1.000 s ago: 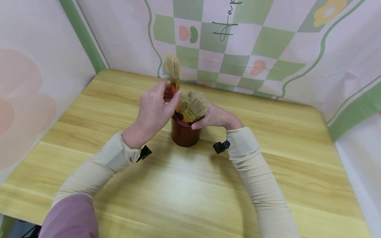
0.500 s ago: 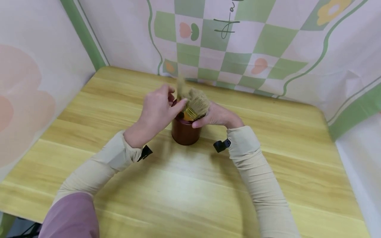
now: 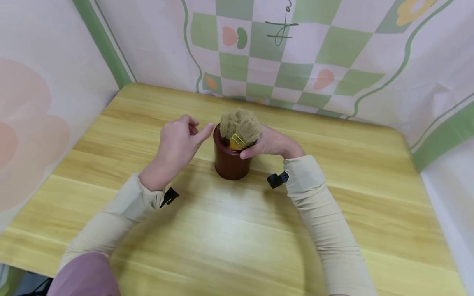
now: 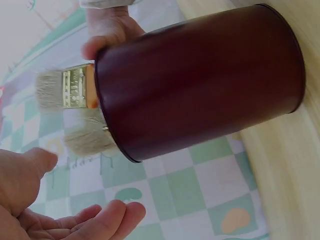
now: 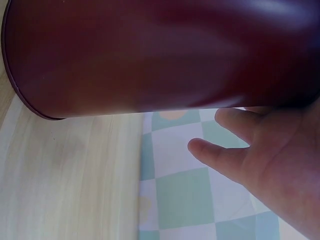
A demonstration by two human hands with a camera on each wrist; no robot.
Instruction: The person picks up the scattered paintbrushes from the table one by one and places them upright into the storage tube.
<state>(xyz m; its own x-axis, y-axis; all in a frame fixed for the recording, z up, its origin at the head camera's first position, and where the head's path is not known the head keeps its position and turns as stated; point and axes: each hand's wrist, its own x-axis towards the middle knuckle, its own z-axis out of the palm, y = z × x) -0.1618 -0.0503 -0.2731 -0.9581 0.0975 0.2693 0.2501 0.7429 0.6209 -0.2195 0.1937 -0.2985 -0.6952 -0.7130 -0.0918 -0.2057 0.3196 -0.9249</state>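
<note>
A dark red cylindrical pot [image 3: 232, 166] stands upright on the table, holding several paintbrushes with their bristles up. One wide paintbrush [image 3: 249, 128] has a gold ferrule and leans toward the right; its orange handle [image 4: 91, 86] enters the pot in the left wrist view. My right hand [image 3: 275, 143] holds the pot at its right side, thumb on the front rim. Some right-hand fingers [image 5: 220, 160] extend beside the wall in the right wrist view. My left hand [image 3: 177, 142] hovers just left of the rim, holding nothing, its fingers loosely bent. The brush handles inside are mostly hidden.
The light wooden table [image 3: 222, 246] spreads around the pot. Behind it hangs a cloth [image 3: 266, 65] with green and white checks, and another cloth [image 3: 33, 123] covers the left side. Black wrist mounts [image 3: 277, 180] show at both cuffs.
My left hand has lowered a paintbrush into the pot, let it go and drawn back to the left. My right hand has kept its place on the pot.
</note>
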